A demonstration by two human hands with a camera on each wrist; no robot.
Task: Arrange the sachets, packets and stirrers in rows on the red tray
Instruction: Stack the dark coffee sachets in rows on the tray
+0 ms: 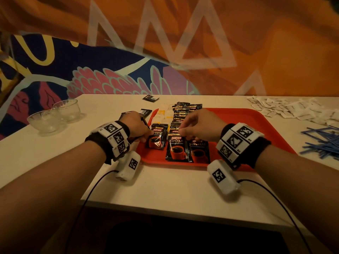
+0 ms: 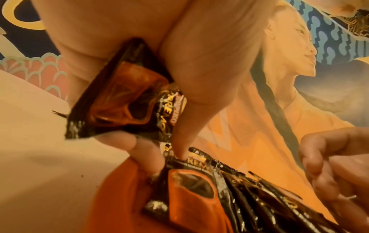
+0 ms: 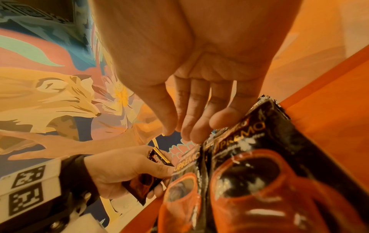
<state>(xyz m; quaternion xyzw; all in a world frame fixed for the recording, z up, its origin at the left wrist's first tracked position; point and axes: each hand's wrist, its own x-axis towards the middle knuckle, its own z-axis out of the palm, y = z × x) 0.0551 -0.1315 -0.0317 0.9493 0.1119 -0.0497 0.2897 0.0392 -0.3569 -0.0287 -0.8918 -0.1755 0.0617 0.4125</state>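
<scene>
The red tray [image 1: 247, 125] holds rows of black coffee packets [image 1: 177, 149], with a column of smaller dark sachets [image 1: 185, 110] and pale sachets [image 1: 163, 114] behind them. My left hand [image 1: 136, 125] is at the tray's left edge. It grips a black coffee packet [image 2: 119, 97] against the palm, and a fingertip [image 2: 179, 154] presses the top of a packet lying on the tray [image 2: 191, 189]. My right hand [image 3: 185, 130] hangs over the front packets [image 3: 259, 173]. Its fingers are nearly straight, with the tips at the packets' top edge.
A heap of white sachets [image 1: 293, 109] and a pile of blue stirrers [image 1: 322, 142] lie on the table right of the tray. Two glass bowls [image 1: 55, 116] stand at far left. Loose black packets [image 1: 150, 98] lie behind the tray. A painted wall backs the table.
</scene>
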